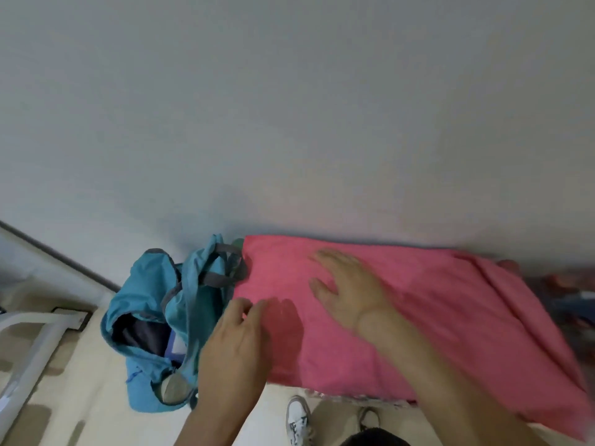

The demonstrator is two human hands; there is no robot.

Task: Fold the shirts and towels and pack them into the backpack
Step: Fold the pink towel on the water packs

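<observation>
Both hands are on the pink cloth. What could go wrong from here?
1. The pink cloth is rumpled on its right side and seems to hang over the near edge; with only the right hand pressing it flat, it may slide or fold crookedly.
2. The teal backpack is slumped and its grey strap lies beside the cloth's left edge, near the left hand; the strap could get caught in a fold.

The right hand [347, 284] was motion-blurred. Right of it, clutter [566, 297] past the pink cloth [434, 317] was too blurred to identify.
</observation>
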